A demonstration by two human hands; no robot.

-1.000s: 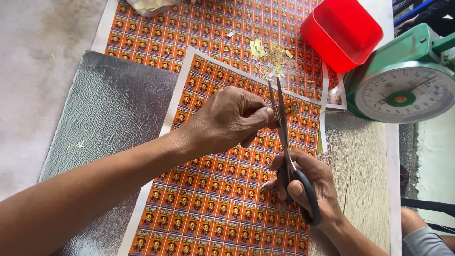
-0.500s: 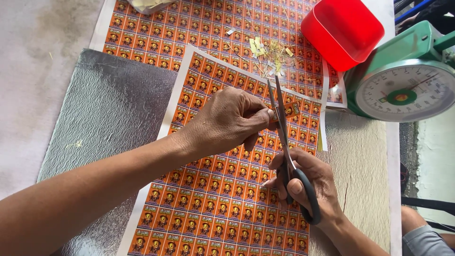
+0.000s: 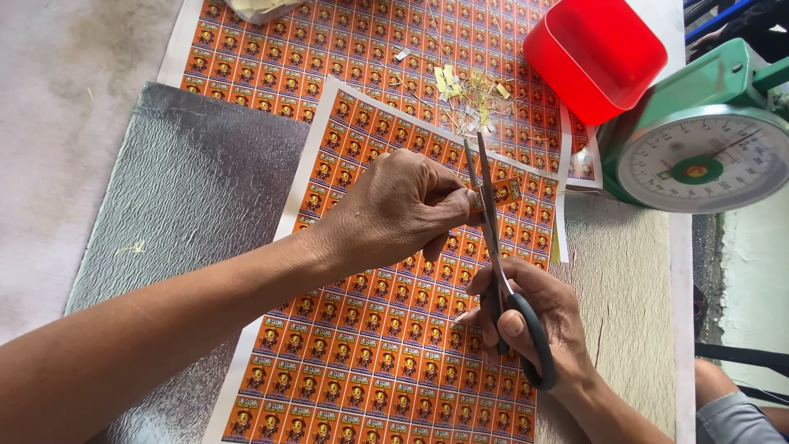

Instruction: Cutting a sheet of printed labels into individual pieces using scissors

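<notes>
Right hand (image 3: pixel 534 316): closest to the camera, low right. Thumb and fingers are through the loops of the scissors (image 3: pixel 493 247), wrapped snug round the dark grey plastic handles.

Scissors: thin metal blades point away from the person, only a sliver apart near the tips, and they run right alongside the label piece the other hand has. Can't really tell if the blades are biting into it or just lying over it.

Left hand (image 3: pixel 394 214): comes in from the left over the sheet, fingertips pinched together on a small orange label strip (image 3: pixel 503 191) that pokes out to the right, past the blades.

Top sheet (image 3: pixel 370 345): glossy paper, a grid of little orange rectangles with a white border. It's lying at a slant, and its right edge is just right of the scissors.

Silver mat (image 3: pixel 189 205): crinkly foil-looking sheet under the left part of the top sheet, lots of bare room on that side.

Second sheet (image 3: pixel 329 49): same print, further back, partly under the top one.

Offcuts (image 3: pixel 464 94): small pile of pale yellowish slivers sitting on the second sheet.

Red tub (image 3: pixel 596 53): smooth plastic with rounded corners, tipped up at the far right.

Green scale (image 3: pixel 699 148): round white dial, crowding the right edge next to the tub.
</notes>
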